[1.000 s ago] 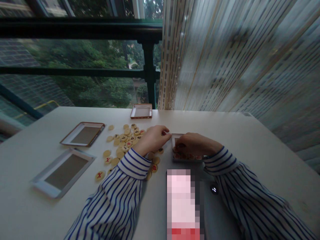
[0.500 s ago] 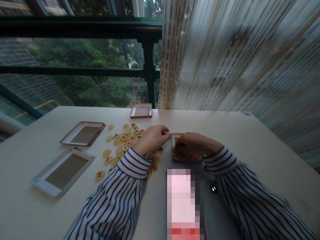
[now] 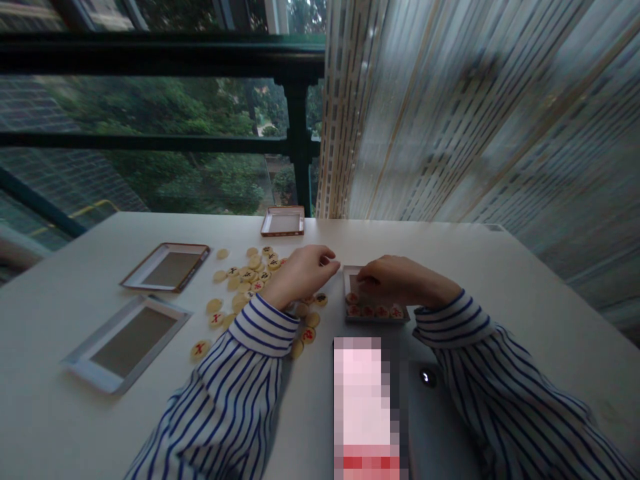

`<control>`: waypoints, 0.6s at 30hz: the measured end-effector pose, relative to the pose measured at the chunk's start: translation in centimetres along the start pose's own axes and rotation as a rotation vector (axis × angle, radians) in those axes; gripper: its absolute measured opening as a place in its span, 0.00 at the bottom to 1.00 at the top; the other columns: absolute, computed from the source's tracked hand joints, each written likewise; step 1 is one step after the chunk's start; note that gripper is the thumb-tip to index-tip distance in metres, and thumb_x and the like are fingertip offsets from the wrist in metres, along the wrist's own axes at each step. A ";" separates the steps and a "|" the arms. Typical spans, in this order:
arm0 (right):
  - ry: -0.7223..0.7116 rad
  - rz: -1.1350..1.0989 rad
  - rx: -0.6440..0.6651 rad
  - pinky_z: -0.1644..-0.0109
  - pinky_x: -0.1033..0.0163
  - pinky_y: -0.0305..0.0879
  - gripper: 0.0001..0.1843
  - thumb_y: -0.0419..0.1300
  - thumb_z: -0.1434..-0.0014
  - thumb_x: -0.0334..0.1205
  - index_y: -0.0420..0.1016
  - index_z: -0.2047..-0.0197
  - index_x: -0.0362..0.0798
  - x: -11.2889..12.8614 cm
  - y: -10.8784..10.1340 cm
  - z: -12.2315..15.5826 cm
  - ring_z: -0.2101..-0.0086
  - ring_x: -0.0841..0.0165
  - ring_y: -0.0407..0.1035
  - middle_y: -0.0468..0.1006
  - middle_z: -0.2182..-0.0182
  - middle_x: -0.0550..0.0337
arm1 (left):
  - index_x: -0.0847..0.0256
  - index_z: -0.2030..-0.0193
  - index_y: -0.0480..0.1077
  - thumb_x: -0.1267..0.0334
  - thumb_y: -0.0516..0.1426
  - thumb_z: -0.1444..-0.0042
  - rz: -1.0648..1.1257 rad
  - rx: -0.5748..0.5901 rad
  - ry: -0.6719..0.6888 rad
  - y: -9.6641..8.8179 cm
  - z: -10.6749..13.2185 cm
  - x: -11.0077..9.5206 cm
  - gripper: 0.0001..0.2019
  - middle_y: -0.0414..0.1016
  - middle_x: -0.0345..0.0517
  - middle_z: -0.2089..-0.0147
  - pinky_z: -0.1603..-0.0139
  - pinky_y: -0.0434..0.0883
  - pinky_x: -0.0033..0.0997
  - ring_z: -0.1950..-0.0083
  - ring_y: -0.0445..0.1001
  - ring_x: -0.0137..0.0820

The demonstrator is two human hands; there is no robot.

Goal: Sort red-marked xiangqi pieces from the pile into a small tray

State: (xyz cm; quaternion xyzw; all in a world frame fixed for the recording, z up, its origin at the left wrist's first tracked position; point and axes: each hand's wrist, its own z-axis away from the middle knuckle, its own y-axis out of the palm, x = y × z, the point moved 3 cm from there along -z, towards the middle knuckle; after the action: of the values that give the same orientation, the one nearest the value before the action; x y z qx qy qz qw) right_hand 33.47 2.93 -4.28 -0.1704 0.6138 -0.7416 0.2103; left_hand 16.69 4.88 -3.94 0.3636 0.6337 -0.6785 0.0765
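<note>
Left hand (image 3: 305,273): hovering at centre frame over the right edge of the pile, wearing a blue-striped cuff; fingers are curling loosely, leaving a narrow gap at the thumb; whether anything is lying inside the palm, one cannot tell.

Right hand (image 3: 400,279): hanging right of centre over the small box, its fingers bending down and in; fingertips are partly hiding, so whether they are gripping a piece, one cannot tell.

Small box (image 3: 377,321): sitting right of centre, open at the top; four red-marked discs (image 3: 369,311) are lining its near side, and one more is resting behind the leftmost.

Round pieces (image 3: 247,274): spreading in a loose pile left of centre; some are showing black characters, some red, others blank faces.

Brown-rimmed tray (image 3: 175,270): lying left of the pile.

Pale tray (image 3: 133,343): lying at lower left, nearer the viewer.

Brown-edged box (image 3: 283,223): standing open near the table's far edge.

Slab with a pixelated face (image 3: 363,400): lying at bottom centre; a grey flat surface (image 3: 430,433) is showing beside it.

White table (image 3: 500,280): supporting all the above.

Curtain (image 3: 450,100): hanging at upper right.
</note>
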 end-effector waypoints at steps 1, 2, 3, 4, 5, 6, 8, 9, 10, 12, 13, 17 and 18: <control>0.018 0.015 -0.022 0.70 0.65 0.54 0.16 0.49 0.42 0.42 0.77 0.65 0.49 0.0 -0.3 0.1 0.70 0.67 0.70 0.78 0.69 0.54 | 0.63 0.54 0.72 0.54 0.51 0.45 0.008 -0.015 0.004 -0.2 0.0 0.1 0.18 0.77 0.51 0.59 0.62 0.68 0.30 0.61 0.74 0.35; 0.031 0.025 -0.048 0.69 0.65 0.54 0.16 0.48 0.42 0.40 0.77 0.64 0.49 0.0 -0.6 0.2 0.69 0.67 0.70 0.78 0.68 0.54 | 0.64 0.54 0.72 0.54 0.51 0.45 0.015 -0.034 0.012 -0.5 0.0 0.1 0.18 0.77 0.51 0.59 0.62 0.68 0.30 0.60 0.74 0.34; 0.034 0.029 -0.076 0.68 0.64 0.54 0.16 0.47 0.41 0.40 0.77 0.64 0.49 0.1 -0.9 0.3 0.68 0.66 0.70 0.78 0.67 0.54 | 0.64 0.54 0.72 0.55 0.52 0.45 0.022 -0.057 0.024 -0.7 0.0 0.2 0.18 0.77 0.51 0.59 0.61 0.68 0.30 0.60 0.74 0.34; 0.034 0.029 -0.102 0.68 0.64 0.54 0.16 0.47 0.41 0.40 0.76 0.63 0.48 0.2 -1.2 0.3 0.67 0.66 0.70 0.78 0.66 0.54 | 0.64 0.54 0.72 0.55 0.52 0.45 0.027 -0.081 0.034 -1.1 0.1 0.2 0.18 0.77 0.50 0.59 0.60 0.69 0.30 0.60 0.74 0.34; 0.032 0.029 -0.124 0.68 0.64 0.54 0.16 0.47 0.41 0.40 0.76 0.63 0.48 0.4 -1.4 0.4 0.67 0.66 0.70 0.78 0.66 0.54 | 0.64 0.55 0.72 0.55 0.52 0.45 0.030 -0.107 0.042 -1.4 0.1 0.3 0.17 0.77 0.50 0.59 0.59 0.69 0.30 0.60 0.74 0.34; 0.030 0.030 -0.148 0.68 0.64 0.53 0.16 0.47 0.41 0.41 0.75 0.64 0.48 0.6 -1.7 0.5 0.67 0.66 0.70 0.78 0.67 0.54 | 0.64 0.55 0.73 0.56 0.52 0.45 0.033 -0.133 0.046 -1.8 0.2 0.3 0.17 0.77 0.50 0.59 0.59 0.69 0.30 0.60 0.74 0.34; 0.020 0.035 -0.192 0.69 0.64 0.52 0.15 0.47 0.41 0.40 0.75 0.65 0.48 1.0 -2.0 0.7 0.69 0.67 0.69 0.78 0.68 0.55 | 0.63 0.55 0.73 0.56 0.52 0.45 0.044 -0.178 0.059 -2.7 0.5 0.2 0.16 0.77 0.49 0.59 0.57 0.69 0.31 0.59 0.74 0.33; 0.012 0.037 -0.214 0.69 0.64 0.51 0.15 0.47 0.41 0.40 0.74 0.65 0.48 1.3 -2.2 0.8 0.69 0.67 0.69 0.78 0.69 0.56 | 0.63 0.56 0.73 0.57 0.52 0.45 0.054 -0.196 0.068 -3.1 0.7 0.1 0.16 0.77 0.48 0.59 0.57 0.69 0.31 0.60 0.74 0.33; 0.003 0.037 -0.232 0.69 0.64 0.51 0.15 0.47 0.41 0.40 0.74 0.66 0.47 1.5 -2.3 0.8 0.70 0.68 0.68 0.77 0.69 0.56 | 0.63 0.56 0.73 0.57 0.52 0.45 0.064 -0.212 0.078 -3.5 0.8 0.0 0.16 0.77 0.48 0.59 0.57 0.69 0.31 0.60 0.74 0.32; -0.013 0.035 -0.257 0.69 0.64 0.51 0.14 0.47 0.41 0.39 0.73 0.67 0.47 1.8 -2.4 0.9 0.70 0.68 0.68 0.77 0.69 0.57 | 0.64 0.57 0.74 0.57 0.53 0.45 0.085 -0.239 0.102 -4.3 1.3 -0.4 0.15 0.77 0.48 0.60 0.58 0.69 0.30 0.60 0.74 0.32; -0.020 0.033 -0.264 0.69 0.64 0.51 0.14 0.47 0.41 0.39 0.73 0.67 0.47 1.9 -2.4 1.0 0.70 0.68 0.68 0.77 0.69 0.57 | 0.64 0.58 0.74 0.57 0.53 0.45 0.092 -0.251 0.113 -4.7 1.5 -0.6 0.15 0.77 0.48 0.60 0.58 0.69 0.30 0.60 0.74 0.32; -0.041 0.030 -0.294 0.69 0.64 0.51 0.14 0.46 0.41 0.39 0.73 0.67 0.47 2.1 -2.5 1.0 0.70 0.68 0.68 0.77 0.69 0.57 | 0.63 0.58 0.74 0.56 0.53 0.45 0.115 -0.304 0.110 -6.1 2.6 -1.1 0.15 0.78 0.47 0.61 0.60 0.69 0.30 0.61 0.74 0.32; -0.044 0.024 -0.305 0.68 0.64 0.52 0.14 0.46 0.40 0.39 0.73 0.67 0.47 2.2 -2.6 1.1 0.69 0.68 0.68 0.77 0.69 0.57 | 0.63 0.58 0.74 0.56 0.53 0.46 0.123 -0.321 0.096 -6.4 3.0 -1.1 0.15 0.78 0.47 0.61 0.60 0.69 0.29 0.62 0.74 0.31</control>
State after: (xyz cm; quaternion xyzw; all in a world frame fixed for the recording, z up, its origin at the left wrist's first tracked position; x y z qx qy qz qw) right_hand 31.92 1.30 -1.55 -0.2093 0.7166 -0.6333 0.2043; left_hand 12.69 2.92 1.61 0.4168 0.7134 -0.5445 0.1444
